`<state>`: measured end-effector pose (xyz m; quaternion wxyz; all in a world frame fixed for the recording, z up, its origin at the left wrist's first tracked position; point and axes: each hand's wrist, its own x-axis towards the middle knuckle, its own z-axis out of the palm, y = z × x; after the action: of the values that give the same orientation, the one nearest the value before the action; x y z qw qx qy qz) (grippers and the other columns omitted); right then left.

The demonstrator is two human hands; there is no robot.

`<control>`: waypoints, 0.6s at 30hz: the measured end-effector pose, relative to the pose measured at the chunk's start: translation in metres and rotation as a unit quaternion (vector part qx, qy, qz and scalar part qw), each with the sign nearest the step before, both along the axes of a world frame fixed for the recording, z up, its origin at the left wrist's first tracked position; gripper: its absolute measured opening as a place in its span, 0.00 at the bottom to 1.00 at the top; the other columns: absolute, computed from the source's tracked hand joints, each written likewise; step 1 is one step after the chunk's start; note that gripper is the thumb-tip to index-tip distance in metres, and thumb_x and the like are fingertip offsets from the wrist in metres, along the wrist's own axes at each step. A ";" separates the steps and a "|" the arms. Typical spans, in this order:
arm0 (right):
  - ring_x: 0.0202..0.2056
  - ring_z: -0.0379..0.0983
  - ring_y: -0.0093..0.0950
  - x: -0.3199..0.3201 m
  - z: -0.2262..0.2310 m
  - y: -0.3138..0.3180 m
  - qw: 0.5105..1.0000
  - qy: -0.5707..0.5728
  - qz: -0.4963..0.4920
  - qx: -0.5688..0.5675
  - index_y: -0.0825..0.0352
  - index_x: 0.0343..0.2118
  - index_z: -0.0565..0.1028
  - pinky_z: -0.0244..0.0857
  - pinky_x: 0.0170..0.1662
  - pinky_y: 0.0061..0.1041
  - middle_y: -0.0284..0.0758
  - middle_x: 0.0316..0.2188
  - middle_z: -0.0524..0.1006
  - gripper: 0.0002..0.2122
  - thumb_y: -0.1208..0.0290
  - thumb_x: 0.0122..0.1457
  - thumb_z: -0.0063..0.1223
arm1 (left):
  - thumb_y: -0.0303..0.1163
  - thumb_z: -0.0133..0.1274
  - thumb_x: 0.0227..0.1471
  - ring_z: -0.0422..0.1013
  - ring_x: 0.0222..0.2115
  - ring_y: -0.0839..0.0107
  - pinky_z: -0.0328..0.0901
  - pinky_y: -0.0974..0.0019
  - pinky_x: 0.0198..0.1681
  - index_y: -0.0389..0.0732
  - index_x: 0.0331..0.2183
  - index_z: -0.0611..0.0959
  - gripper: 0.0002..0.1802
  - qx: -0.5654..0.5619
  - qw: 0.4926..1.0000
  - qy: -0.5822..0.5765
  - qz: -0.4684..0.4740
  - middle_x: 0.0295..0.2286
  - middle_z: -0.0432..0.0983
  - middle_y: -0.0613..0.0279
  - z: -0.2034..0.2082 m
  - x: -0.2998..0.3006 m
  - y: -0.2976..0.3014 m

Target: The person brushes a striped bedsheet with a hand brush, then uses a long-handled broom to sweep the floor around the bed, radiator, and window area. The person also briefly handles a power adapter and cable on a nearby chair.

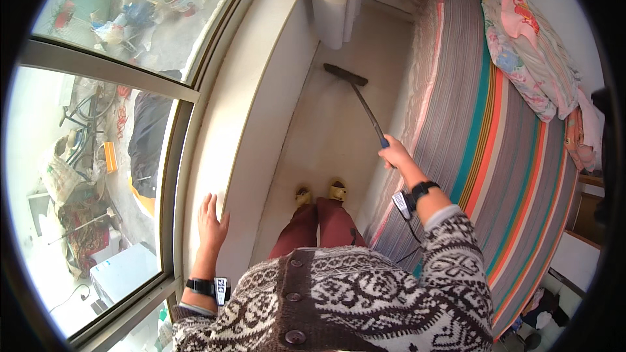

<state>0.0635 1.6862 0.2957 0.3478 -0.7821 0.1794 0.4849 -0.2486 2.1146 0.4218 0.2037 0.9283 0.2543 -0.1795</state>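
A broom is held by the right hand, whose grip is closed around the near end of the dark handle. The broom is placed over the strip of floor that is bounded by a pale ledge on the left and a bed on the right. The long axis of the handle is directed away from the body and slanted leftward, from the right hand up to the broom head. The broom head is set crosswise to the handle, its own long axis being tilted from far left to near right, and it is joined by the handle toward its right end. The broom head is seen at the floor, near the foot of a white curtain.

The left hand is held out by the ledge, its fingers extended and slightly parted; whether the ledge is touched cannot be told. The bed is covered by a striped cloth, on which folded bedding is piled at the far right.
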 end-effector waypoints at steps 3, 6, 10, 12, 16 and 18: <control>0.13 0.68 0.27 0.010 -0.026 0.047 0.999 -0.007 0.019 -0.046 0.65 0.59 0.53 0.63 0.15 0.27 0.42 0.23 0.74 0.32 0.80 0.47 0.43 | 0.30 0.58 0.40 0.56 0.53 0.50 0.53 0.54 0.56 0.35 0.51 0.66 0.35 -0.011 0.998 0.056 0.036 0.52 0.59 0.46 0.009 -0.035 -0.009; 0.15 0.70 0.29 -0.020 -0.029 0.073 0.989 0.020 0.104 -0.101 0.62 0.60 0.50 0.64 0.17 0.28 0.43 0.21 0.75 0.31 0.78 0.49 0.38 | 0.33 0.59 0.40 0.54 0.55 0.53 0.51 0.54 0.57 0.36 0.52 0.64 0.38 -0.030 0.994 0.103 0.007 0.54 0.58 0.47 0.011 -0.057 -0.010; 0.13 0.70 0.30 -0.086 0.015 0.037 0.968 0.056 0.222 -0.108 0.57 0.61 0.49 0.64 0.18 0.29 0.40 0.15 0.74 0.32 0.77 0.49 0.37 | 0.37 0.60 0.39 0.52 0.56 0.54 0.47 0.52 0.58 0.37 0.55 0.60 0.43 0.005 0.996 0.089 -0.009 0.56 0.54 0.49 0.006 -0.044 0.001; 0.11 0.68 0.28 -0.106 0.046 0.000 0.988 0.073 0.122 -0.052 0.57 0.60 0.53 0.65 0.17 0.28 0.39 0.16 0.73 0.34 0.81 0.45 0.42 | 0.38 0.61 0.39 0.51 0.57 0.53 0.46 0.50 0.59 0.38 0.56 0.58 0.45 0.041 0.998 0.042 -0.029 0.56 0.53 0.49 0.006 -0.011 0.009; 0.10 0.62 0.22 -0.096 0.092 -0.059 0.970 0.131 -0.176 0.099 0.65 0.59 0.52 0.68 0.18 0.29 0.33 0.15 0.67 0.34 0.82 0.46 0.50 | 0.41 0.63 0.36 0.47 0.59 0.53 0.44 0.46 0.58 0.38 0.57 0.56 0.49 0.077 0.980 -0.160 -0.092 0.58 0.49 0.49 0.020 0.116 0.020; 0.11 0.63 0.22 -0.092 0.107 -0.077 0.970 0.116 -0.182 0.110 0.67 0.59 0.54 0.68 0.19 0.28 0.32 0.15 0.66 0.33 0.82 0.47 0.50 | 0.42 0.63 0.36 0.46 0.59 0.52 0.43 0.46 0.58 0.40 0.58 0.56 0.50 0.109 0.946 -0.283 -0.119 0.58 0.49 0.49 0.041 0.187 0.009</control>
<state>-0.0288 1.6096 0.4026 0.4905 -0.6318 0.3034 0.5179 -0.0615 2.1238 0.4628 0.1420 0.9809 0.0920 0.0961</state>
